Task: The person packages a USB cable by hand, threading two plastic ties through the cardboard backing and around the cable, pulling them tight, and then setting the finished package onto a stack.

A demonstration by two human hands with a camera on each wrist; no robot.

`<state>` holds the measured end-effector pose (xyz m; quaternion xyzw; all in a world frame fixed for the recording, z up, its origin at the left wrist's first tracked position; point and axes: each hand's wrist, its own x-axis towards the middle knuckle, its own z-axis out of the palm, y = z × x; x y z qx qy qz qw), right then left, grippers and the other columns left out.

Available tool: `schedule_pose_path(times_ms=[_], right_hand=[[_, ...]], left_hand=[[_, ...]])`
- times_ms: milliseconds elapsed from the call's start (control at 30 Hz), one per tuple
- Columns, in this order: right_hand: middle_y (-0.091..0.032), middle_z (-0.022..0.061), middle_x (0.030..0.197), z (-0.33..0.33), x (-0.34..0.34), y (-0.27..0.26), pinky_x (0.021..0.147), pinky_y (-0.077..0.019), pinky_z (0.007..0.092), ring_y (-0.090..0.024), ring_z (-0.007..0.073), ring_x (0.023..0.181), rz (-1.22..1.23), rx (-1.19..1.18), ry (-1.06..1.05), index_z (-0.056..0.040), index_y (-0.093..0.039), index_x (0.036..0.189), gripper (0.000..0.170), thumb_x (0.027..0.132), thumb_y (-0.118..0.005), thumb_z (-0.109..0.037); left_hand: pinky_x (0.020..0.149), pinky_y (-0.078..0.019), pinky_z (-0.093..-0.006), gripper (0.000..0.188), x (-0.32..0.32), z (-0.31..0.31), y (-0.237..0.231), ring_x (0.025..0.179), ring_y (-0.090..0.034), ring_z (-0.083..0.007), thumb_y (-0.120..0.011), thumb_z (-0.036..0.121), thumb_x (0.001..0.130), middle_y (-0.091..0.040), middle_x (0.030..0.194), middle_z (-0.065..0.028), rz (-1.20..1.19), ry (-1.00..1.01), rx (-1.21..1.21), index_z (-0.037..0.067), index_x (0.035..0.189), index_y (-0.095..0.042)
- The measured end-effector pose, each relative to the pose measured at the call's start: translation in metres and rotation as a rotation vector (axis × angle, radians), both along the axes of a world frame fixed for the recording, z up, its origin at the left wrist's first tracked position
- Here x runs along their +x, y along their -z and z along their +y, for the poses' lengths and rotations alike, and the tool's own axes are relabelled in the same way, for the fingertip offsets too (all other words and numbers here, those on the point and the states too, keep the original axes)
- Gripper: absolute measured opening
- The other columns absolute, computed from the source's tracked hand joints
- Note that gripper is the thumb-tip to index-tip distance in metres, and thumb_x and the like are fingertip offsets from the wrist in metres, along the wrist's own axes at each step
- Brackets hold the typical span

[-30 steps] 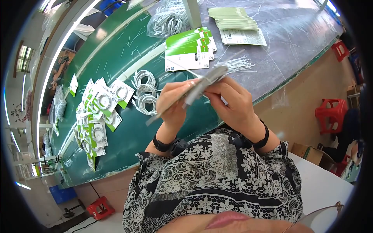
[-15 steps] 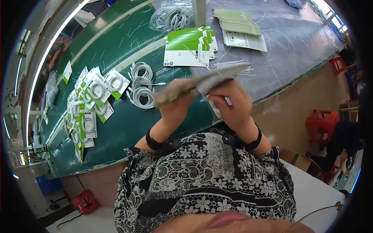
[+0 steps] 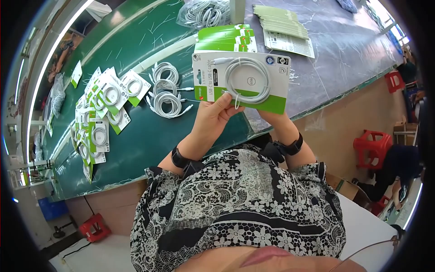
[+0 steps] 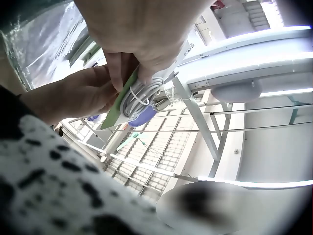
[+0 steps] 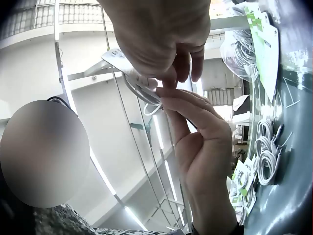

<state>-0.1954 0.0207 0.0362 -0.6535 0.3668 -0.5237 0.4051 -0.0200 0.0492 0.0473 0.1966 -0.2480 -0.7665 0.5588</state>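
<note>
A white and green card (image 3: 277, 75) with a coiled white cable (image 3: 230, 78) on its front is held up in the head view. My left hand (image 3: 212, 119) pinches its lower left edge, thumb on the front beside a small loop of tie. Behind the lower right part is my right hand (image 3: 274, 119), its fingers mostly hidden by the card. In the left wrist view the card (image 4: 113, 113) is seen edge-on between both hands, the coil (image 4: 139, 100) facing outward. The right wrist view shows the fingertips of both hands close together at the card (image 5: 120, 61).
Finished-looking cards with coils (image 3: 111, 94) lie piled at the left of the green table (image 3: 131, 156). Loose coiled cables (image 3: 166, 90) lie nearer. Behind are stacked green and white cards (image 3: 217, 34), a bag of cables (image 3: 204, 14) and a pale card stack (image 3: 283, 22).
The card was tilted nearly edge-on between the hands; now its front with the coil faces up toward the head view. The left thumb has come onto its front, and the right hand is behind it.
</note>
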Motion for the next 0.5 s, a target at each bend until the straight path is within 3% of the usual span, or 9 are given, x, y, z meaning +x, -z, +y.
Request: schedule_pose_path(times_ms=[133, 233, 300, 433, 500], right_hand=[[-0.056, 0.0125, 0.121, 0.002, 0.016, -0.005, 0.094, -0.0446, 0.0356, -0.054, 0.0237, 0.112, 0.077, -0.206, 0.096, -0.0030, -0.050, 0.126, 0.049, 0.081, -0.069, -0.008], [-0.057, 0.0119, 0.120, 0.003, 0.021, -0.009, 0.094, -0.0450, 0.0355, -0.054, 0.0244, 0.111, 0.048, -0.161, 0.072, -0.0032, -0.051, 0.125, 0.048, 0.080, -0.069, -0.006], [-0.057, 0.0116, 0.119, 0.000, 0.023, -0.004, 0.093, -0.0452, 0.0354, -0.055, 0.0247, 0.111, 0.028, -0.138, 0.058, -0.0033, -0.051, 0.124, 0.048, 0.080, -0.069, -0.006], [-0.058, 0.0113, 0.119, -0.023, 0.027, 0.025, 0.092, -0.0455, 0.0363, -0.055, 0.0256, 0.110, 0.144, -0.346, 0.121, -0.0036, -0.053, 0.122, 0.046, 0.079, -0.067, -0.002], [-0.058, 0.0140, 0.118, -0.028, 0.026, 0.026, 0.092, -0.0458, 0.0371, -0.056, 0.0284, 0.111, 0.376, -0.441, 0.215, -0.0018, -0.055, 0.119, 0.042, 0.078, -0.063, 0.002]], left_hand=[[0.080, -0.0578, -0.0351, 0.025, 0.000, 0.000, 0.003, 0.094, -0.065, -0.0188, -0.054, 0.010, 0.095, -0.063, 0.109, -0.0093, 0.017, 0.006, -0.015, 0.000, 0.117, -0.054], [0.080, -0.0580, -0.0358, 0.025, 0.003, 0.002, -0.018, 0.094, -0.065, -0.0201, -0.054, 0.009, 0.094, -0.063, 0.109, -0.0095, -0.204, -0.053, -0.073, -0.001, 0.117, -0.054], [0.080, -0.0580, -0.0361, 0.026, 0.003, -0.001, -0.018, 0.094, -0.065, -0.0206, -0.054, 0.009, 0.094, -0.063, 0.109, -0.0097, -0.196, -0.076, -0.069, -0.001, 0.118, -0.054], [0.080, -0.0580, -0.0369, 0.027, 0.006, -0.006, -0.014, 0.094, -0.065, -0.0218, -0.054, 0.008, 0.094, -0.062, 0.109, -0.0103, -0.203, -0.125, -0.043, -0.002, 0.118, -0.053], [0.081, -0.0580, -0.0373, 0.028, 0.007, -0.008, -0.009, 0.095, -0.065, -0.0223, -0.054, 0.008, 0.093, -0.062, 0.110, -0.0107, -0.228, -0.127, -0.020, -0.003, 0.119, -0.053]])
